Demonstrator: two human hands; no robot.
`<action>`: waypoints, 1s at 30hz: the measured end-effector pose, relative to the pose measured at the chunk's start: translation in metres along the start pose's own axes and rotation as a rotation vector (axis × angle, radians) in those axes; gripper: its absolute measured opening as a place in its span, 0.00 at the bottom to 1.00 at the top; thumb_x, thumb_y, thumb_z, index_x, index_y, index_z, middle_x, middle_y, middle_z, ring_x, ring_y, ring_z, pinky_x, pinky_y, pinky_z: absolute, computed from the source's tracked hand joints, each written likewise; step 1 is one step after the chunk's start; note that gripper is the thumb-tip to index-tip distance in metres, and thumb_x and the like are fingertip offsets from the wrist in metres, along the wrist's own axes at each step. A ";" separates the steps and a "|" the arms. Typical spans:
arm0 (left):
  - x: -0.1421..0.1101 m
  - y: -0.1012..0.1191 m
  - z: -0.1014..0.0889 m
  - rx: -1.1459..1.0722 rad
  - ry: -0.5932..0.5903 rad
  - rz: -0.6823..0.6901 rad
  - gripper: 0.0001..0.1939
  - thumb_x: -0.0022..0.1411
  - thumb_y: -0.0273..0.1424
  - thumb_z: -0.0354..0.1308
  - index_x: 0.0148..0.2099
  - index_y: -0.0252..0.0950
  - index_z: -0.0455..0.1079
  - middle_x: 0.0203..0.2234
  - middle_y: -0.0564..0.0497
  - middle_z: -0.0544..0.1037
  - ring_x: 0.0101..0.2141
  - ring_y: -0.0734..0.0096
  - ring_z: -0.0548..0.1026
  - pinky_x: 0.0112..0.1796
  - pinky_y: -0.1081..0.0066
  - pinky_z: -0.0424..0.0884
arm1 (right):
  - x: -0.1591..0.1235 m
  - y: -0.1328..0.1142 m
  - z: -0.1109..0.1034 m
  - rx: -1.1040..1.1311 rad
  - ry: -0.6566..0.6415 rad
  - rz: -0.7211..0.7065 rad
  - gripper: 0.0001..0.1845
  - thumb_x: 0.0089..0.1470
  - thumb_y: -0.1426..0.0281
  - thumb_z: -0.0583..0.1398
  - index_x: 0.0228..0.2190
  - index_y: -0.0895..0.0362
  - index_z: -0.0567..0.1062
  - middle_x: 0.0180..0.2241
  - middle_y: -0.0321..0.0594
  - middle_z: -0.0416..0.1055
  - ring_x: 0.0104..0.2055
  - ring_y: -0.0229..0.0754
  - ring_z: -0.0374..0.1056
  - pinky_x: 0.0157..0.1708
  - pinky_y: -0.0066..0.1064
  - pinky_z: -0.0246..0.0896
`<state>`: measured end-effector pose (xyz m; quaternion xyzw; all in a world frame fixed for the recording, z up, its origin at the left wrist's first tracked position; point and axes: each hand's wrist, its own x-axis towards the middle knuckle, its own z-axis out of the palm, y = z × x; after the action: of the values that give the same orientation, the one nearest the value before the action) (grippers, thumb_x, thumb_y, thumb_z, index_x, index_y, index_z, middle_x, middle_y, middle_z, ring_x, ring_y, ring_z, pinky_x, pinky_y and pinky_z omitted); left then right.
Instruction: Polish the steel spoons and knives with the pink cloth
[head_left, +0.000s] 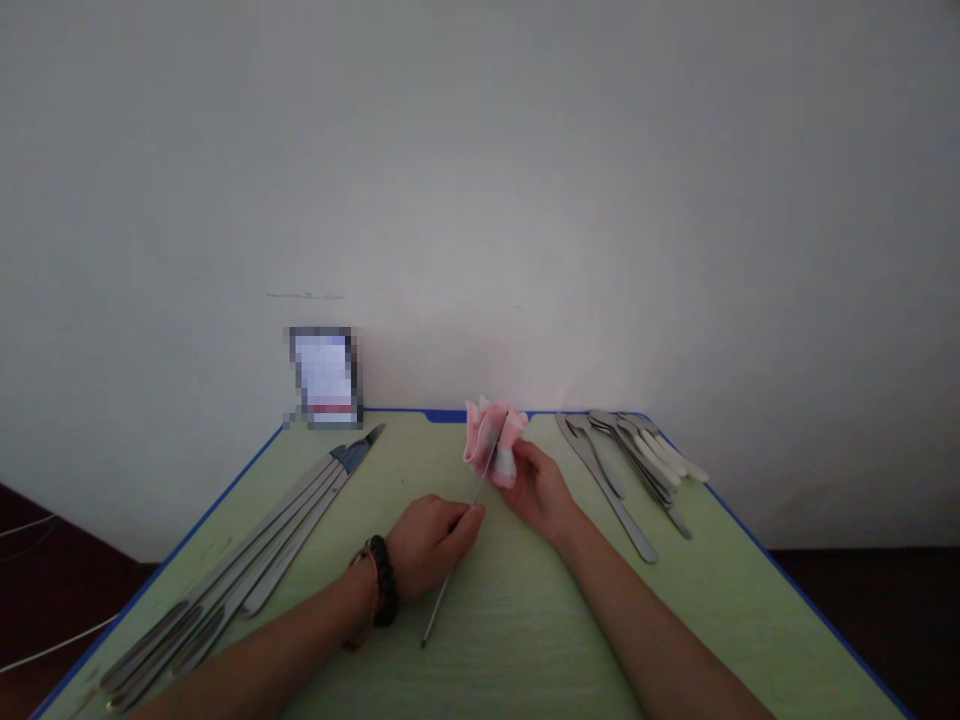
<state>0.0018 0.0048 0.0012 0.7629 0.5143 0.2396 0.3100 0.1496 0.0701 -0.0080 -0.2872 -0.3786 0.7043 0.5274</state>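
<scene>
My left hand [433, 540] is closed around the middle of a slim metal table knife [437, 612], seen nearly edge-on and slanting up and away over the table. Pinched in the fingers of my right hand [541, 492] is a crumpled pink-and-white cloth [484, 435]. The cloth lies against the knife's far part, and its folds partly hide that end. Right of my right hand, a table knife [611, 495] and a fork [598, 455] lie on the table.
Several long metal knives [262, 530] lie fanned along the left side of the green table [517, 640]. Metal cutlery [637, 455] and white-handled pieces [664, 460] lie on the right. A blurred-out screen device [326, 375] leans on the wall at the back left.
</scene>
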 end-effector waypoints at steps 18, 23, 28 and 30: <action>0.002 -0.001 0.003 0.166 0.044 -0.109 0.24 0.61 0.43 0.41 0.17 0.36 0.53 0.12 0.58 0.55 0.17 0.78 0.53 0.21 0.73 0.46 | -0.004 0.007 0.005 -0.015 -0.210 0.107 0.09 0.40 0.67 0.65 0.26 0.59 0.75 0.22 0.32 0.69 0.24 0.33 0.62 0.28 0.26 0.56; 0.003 0.002 0.002 0.251 0.031 -0.110 0.21 0.61 0.40 0.42 0.18 0.36 0.54 0.12 0.58 0.54 0.16 0.77 0.53 0.22 0.73 0.46 | -0.006 0.007 0.007 -0.054 -0.144 0.090 0.10 0.42 0.65 0.64 0.25 0.59 0.74 0.21 0.32 0.69 0.24 0.33 0.61 0.27 0.25 0.56; 0.002 0.003 0.002 0.405 -0.011 -0.051 0.21 0.61 0.38 0.40 0.19 0.36 0.58 0.13 0.55 0.59 0.17 0.75 0.55 0.23 0.71 0.46 | -0.005 0.008 0.007 -0.013 -0.076 0.043 0.11 0.43 0.62 0.64 0.24 0.59 0.74 0.21 0.32 0.69 0.24 0.32 0.61 0.28 0.25 0.56; 0.001 0.004 0.002 0.471 -0.030 -0.026 0.22 0.62 0.38 0.40 0.19 0.36 0.61 0.13 0.54 0.63 0.17 0.74 0.58 0.24 0.71 0.46 | -0.002 0.010 0.006 0.016 -0.020 0.021 0.12 0.43 0.62 0.64 0.24 0.59 0.74 0.21 0.32 0.69 0.24 0.32 0.60 0.28 0.25 0.55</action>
<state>0.0062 0.0038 0.0027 0.8110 0.5610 0.0974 0.1341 0.1398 0.0650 -0.0129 -0.2799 -0.3753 0.7155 0.5185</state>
